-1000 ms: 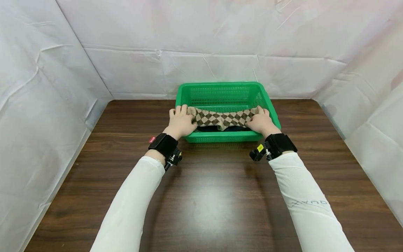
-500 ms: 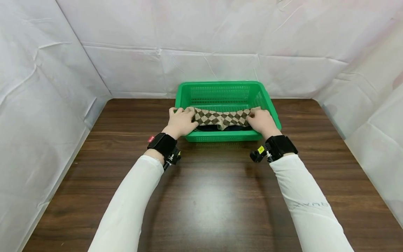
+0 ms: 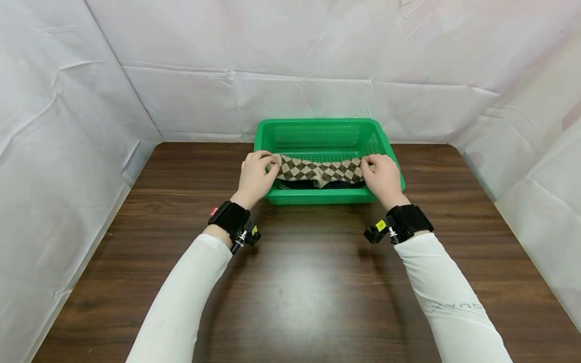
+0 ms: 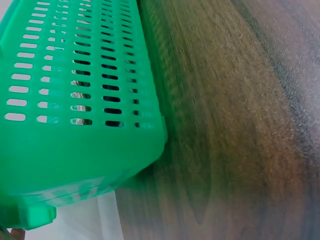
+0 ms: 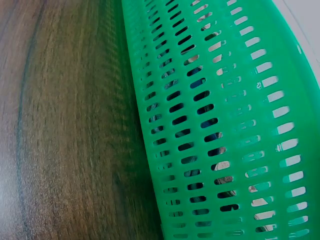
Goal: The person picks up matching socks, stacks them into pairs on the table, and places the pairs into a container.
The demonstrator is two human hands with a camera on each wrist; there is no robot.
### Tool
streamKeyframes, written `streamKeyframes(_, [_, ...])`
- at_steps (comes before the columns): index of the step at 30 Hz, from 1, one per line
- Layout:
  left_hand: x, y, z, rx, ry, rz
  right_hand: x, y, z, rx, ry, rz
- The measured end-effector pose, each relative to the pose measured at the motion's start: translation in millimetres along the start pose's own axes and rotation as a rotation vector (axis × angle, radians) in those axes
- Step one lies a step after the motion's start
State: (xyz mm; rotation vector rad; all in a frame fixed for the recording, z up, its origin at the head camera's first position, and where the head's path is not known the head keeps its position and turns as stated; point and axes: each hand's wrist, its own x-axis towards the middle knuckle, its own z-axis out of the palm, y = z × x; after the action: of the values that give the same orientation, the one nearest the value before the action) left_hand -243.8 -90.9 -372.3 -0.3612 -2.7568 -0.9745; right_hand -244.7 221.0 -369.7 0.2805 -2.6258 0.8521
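Note:
A beige-and-brown checkered cloth [image 3: 320, 170] lies stretched from side to side in the green plastic basket [image 3: 320, 197], with a small fold hanging at its front middle. At its left end, my left hand [image 3: 255, 179] pinches the fabric between thumb and fingers. My right hand [image 3: 383, 180] pinches the opposite end near the basket's right wall. Dark fabric [image 3: 299, 185] shows under the front edge of the cloth. Each wrist camera faces the outside of the perforated basket wall, so the fingertips are hidden there.
The basket stands on a dark wooden table [image 3: 299, 282], close to the white sheet [image 3: 313, 101] hanging behind. More white sheeting hangs at the left and right sides.
Both hands have drawn slightly back and outward, their thumbs shifting toward the cloth's ends. The checkered cloth and the basket have stayed in place.

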Motion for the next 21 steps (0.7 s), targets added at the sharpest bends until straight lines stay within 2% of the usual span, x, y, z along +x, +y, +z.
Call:
streamKeyframes(6, [-8.2,-8.0,2.4,-0.085,0.044,-0.015,-6,5,-2,0.033,0.109,-0.087])
streamKeyframes(10, [-22.0,-19.8,1.8,-0.154,0.094,-0.028,-21,12,-2,0.072,0.231,-0.133])
streamKeyframes(12, [-30.8,-26.1,-0.2,-0.165,0.098,-0.031,-30,16,-2,0.098,0.269,-0.135])
streamKeyframes(15, [-44.4,-33.7,-3.4,-0.160,0.083,-0.011,-45,18,-3,0.130,0.275,-0.114])
streamKeyframes(19, [-64.9,-39.9,-7.1,-0.135,0.056,0.015,-66,24,-3,0.135,0.214,-0.097])
streamKeyframes(21, [-77.5,-41.7,-10.4,-0.109,0.019,0.005,-77,28,-3,0.143,0.179,-0.096])
